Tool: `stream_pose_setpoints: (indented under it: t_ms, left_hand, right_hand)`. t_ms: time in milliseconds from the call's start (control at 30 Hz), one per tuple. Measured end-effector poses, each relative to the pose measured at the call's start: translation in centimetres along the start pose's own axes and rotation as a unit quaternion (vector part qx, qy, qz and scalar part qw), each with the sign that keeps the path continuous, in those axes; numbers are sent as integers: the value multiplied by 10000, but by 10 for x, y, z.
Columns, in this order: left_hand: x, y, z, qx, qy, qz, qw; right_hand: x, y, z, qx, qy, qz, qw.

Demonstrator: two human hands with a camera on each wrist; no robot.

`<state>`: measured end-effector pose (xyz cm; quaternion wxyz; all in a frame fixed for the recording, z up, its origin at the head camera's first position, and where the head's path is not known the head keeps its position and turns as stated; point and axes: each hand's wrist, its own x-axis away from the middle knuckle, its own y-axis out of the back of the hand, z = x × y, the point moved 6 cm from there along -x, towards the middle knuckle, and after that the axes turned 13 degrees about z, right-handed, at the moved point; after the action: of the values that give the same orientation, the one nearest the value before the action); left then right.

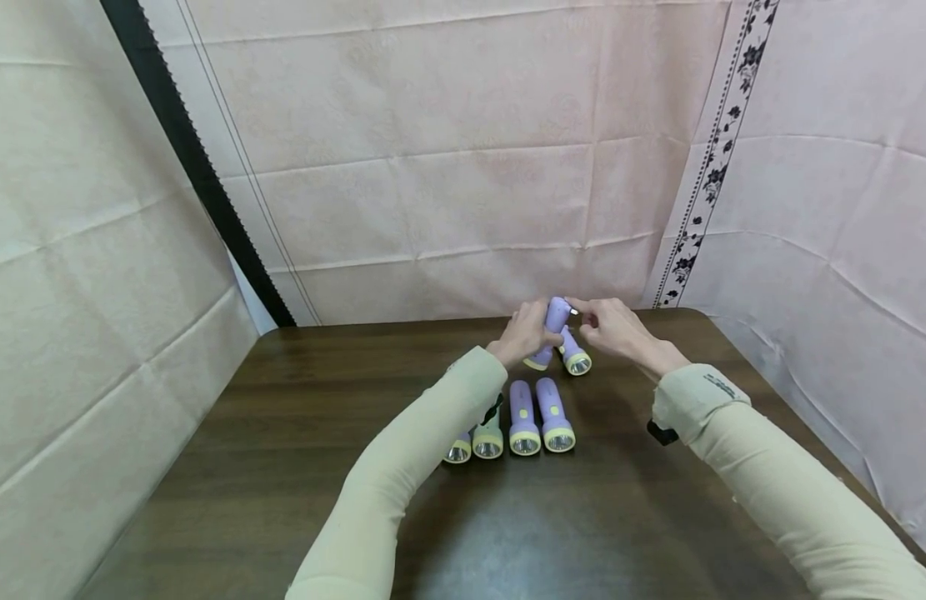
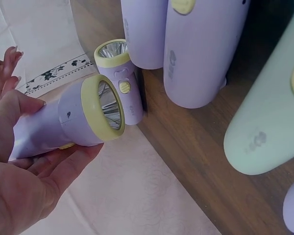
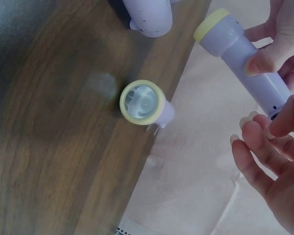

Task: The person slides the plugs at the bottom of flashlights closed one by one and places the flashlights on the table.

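Note:
My left hand (image 1: 526, 332) grips a lilac flashlight (image 2: 71, 115) with a pale yellow head ring, raised above the table's far edge. My right hand (image 1: 616, 327) is at the tail end of that flashlight, its index fingertip against or very near it. A small metallic bit sticks out there in the head view. In the right wrist view the right fingers (image 3: 264, 154) are loosely bent and apart; exact contact is hard to make out. Beside the held one, another lilac flashlight (image 1: 573, 353) lies on the table, with two thin metal pins (image 3: 154, 128) protruding from its side.
Nearer on the dark wooden table (image 1: 297, 467) is a row of flashlights: a mint one (image 1: 488, 440), lilac ones (image 1: 524, 421) (image 1: 555, 417), and another lilac one (image 1: 458, 452) partly behind the left sleeve. Pale cloth (image 1: 447, 200) hangs behind the table and at both sides.

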<state>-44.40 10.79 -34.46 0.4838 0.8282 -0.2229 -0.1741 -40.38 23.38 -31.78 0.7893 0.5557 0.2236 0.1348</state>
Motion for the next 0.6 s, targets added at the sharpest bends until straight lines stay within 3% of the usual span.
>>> stream_pose_setpoints:
  t_ms: [600]
  left_hand:
    - [5,-1,-3,118,57,77,9999]
  right_hand:
    - [0,-2,2,-175,-19,-98,9998]
